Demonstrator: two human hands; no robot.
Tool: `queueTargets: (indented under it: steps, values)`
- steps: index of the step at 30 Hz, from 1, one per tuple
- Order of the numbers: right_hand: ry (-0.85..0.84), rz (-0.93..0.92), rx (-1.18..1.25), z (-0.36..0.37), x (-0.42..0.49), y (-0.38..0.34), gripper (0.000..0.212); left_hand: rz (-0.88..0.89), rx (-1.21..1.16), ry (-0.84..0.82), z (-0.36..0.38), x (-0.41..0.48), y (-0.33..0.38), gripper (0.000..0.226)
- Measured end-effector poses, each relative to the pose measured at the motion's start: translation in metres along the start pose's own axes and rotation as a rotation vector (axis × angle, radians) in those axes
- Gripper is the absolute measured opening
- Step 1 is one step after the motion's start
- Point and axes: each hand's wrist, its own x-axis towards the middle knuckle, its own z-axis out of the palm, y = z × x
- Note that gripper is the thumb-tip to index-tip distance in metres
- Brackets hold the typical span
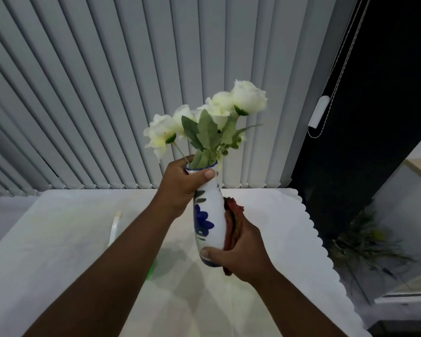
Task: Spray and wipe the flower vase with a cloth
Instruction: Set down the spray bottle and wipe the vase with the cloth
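Observation:
A white vase [210,210] painted with a blue flower is held up above the table, with white artificial roses [212,117] sticking out of it. My left hand [182,186] grips the vase around its neck, thumb across the rim. My right hand [241,254] presses a folded reddish-brown cloth [231,222] against the vase's right side, thumb under its base. A spray bottle [116,227] with a white top lies on the table to the left, mostly hidden behind my left forearm; a green part [152,268] shows below the arm.
A table with a white scalloped cloth [58,239] spreads below my arms. Grey vertical blinds [107,93] hang behind it, with a cord and white weight [319,115] at the right. A dark window and a potted plant [365,244] are on the right.

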Motion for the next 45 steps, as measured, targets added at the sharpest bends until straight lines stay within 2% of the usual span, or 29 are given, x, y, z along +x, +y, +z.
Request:
queueTargets:
  steps: [3, 6, 9, 13, 16, 20, 22, 25, 28, 31, 33, 36, 37, 40, 43, 45]
  values:
    - [0.192, 0.001, -0.169, 0.017, -0.005, 0.01, 0.084, -0.054, 0.181, 0.092, 0.01, -0.009, -0.008, 0.025]
    - [0.326, 0.019, -0.381, 0.025, -0.004, 0.021, 0.102, -0.089, 0.377, 0.258, 0.017, -0.013, -0.014, 0.044]
    - [0.341, -0.003, -0.496, 0.03, -0.005, 0.019, 0.108, -0.127, 0.332, 0.278, 0.018, -0.011, -0.017, 0.043]
    - [0.391, -0.218, -0.67, 0.033, 0.0, 0.009, 0.081, -0.14, 0.28, 0.23, 0.017, -0.007, -0.02, 0.049]
    - [0.334, -0.328, -0.5, 0.021, 0.013, -0.003, 0.065, -0.114, 0.227, 0.129, 0.013, -0.008, -0.022, 0.039]
    - [0.148, -0.143, -0.192, -0.001, 0.021, -0.017, 0.049, -0.037, 0.108, -0.021, 0.01, -0.01, -0.017, 0.022]
    - [0.049, -0.032, -0.073, -0.008, 0.02, -0.01, 0.053, -0.017, 0.047, -0.013, 0.01, -0.007, -0.013, 0.019]
    - [-0.089, 0.054, -0.061, -0.014, 0.01, 0.003, 0.074, -0.053, -0.054, 0.025, 0.006, -0.002, -0.013, 0.022]
    - [-0.018, 0.035, -0.115, -0.007, -0.002, 0.014, 0.069, -0.103, -0.063, 0.04, 0.007, -0.006, -0.019, 0.03]
    - [0.097, 0.018, -0.17, 0.004, -0.007, 0.021, 0.068, -0.126, 0.087, 0.059, 0.017, -0.017, -0.022, 0.03]
    - [0.156, -0.008, -0.203, 0.01, -0.009, 0.023, 0.076, -0.139, 0.185, 0.102, 0.022, -0.022, -0.022, 0.032]
    - [0.178, -0.033, -0.284, 0.015, -0.01, 0.019, 0.1, -0.107, 0.307, 0.17, 0.023, -0.021, -0.019, 0.037]
    - [0.186, -0.06, -0.314, 0.015, -0.009, 0.015, 0.1, -0.105, 0.318, 0.176, 0.022, -0.02, -0.018, 0.037]
    - [0.22, -0.199, -0.394, 0.015, -0.003, 0.0, 0.077, -0.12, 0.309, 0.133, 0.02, -0.019, -0.016, 0.03]
    - [0.208, -0.237, -0.275, 0.008, 0.012, -0.01, 0.065, -0.104, 0.289, 0.085, 0.02, -0.02, -0.019, 0.028]
    - [0.198, -0.194, -0.182, 0.003, 0.02, -0.008, 0.062, -0.078, 0.292, 0.07, 0.018, -0.018, -0.021, 0.035]
